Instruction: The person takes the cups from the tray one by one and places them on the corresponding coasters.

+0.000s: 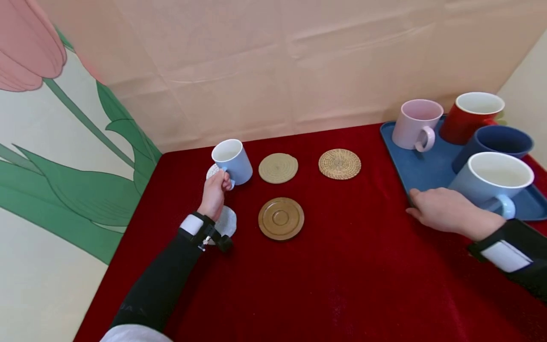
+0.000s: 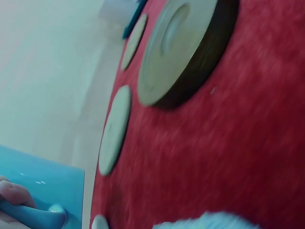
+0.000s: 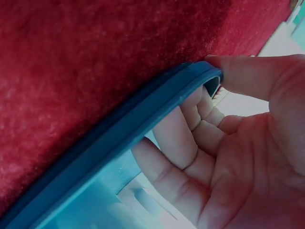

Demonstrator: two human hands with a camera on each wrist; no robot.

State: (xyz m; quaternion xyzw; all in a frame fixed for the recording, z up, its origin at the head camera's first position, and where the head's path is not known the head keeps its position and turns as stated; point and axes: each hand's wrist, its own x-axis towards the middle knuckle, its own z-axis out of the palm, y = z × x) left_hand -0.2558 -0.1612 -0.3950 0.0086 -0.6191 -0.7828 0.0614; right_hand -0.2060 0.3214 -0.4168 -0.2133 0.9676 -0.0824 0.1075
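- Holds a shiny pale blue round cup (image 1: 240, 167) by its handle in the left grip (image 1: 215, 190), with fingers curled round it, so not let go.
- Lies just past the left grip and a bit to the right, with the handle turned back to the fingers and the long side nearly straight up.
- Very near the left grip, but well apart from the right grip (image 1: 442, 209).
- At the back left of the red cloth-covered counter (image 1: 342, 266), hiding part of a small white round mat (image 1: 212, 171) in the head view.
- Can't tell about touching that mat or hanging just over it.
- Looks smooth and plain, with straight sides, a wide top and a white inside.
- Grasps the rim of a flat blue tray (image 1: 427, 166) in the right grip, with thumb and fingers on different sides.
- On that tray, 4 more cups: pink cup (image 1: 408, 128), red cup (image 1: 459, 123), dark blue cup (image 1: 467, 151), other pale blue cup (image 1: 478, 183).
- On the counter, 4 more mats: tan woven mat (image 1: 278, 168), straw mat (image 1: 339, 164), brown wooden mat (image 1: 281, 225), and 2nd white mat (image 1: 228, 222), partly hidden by the black wrist strap (image 1: 211, 231).
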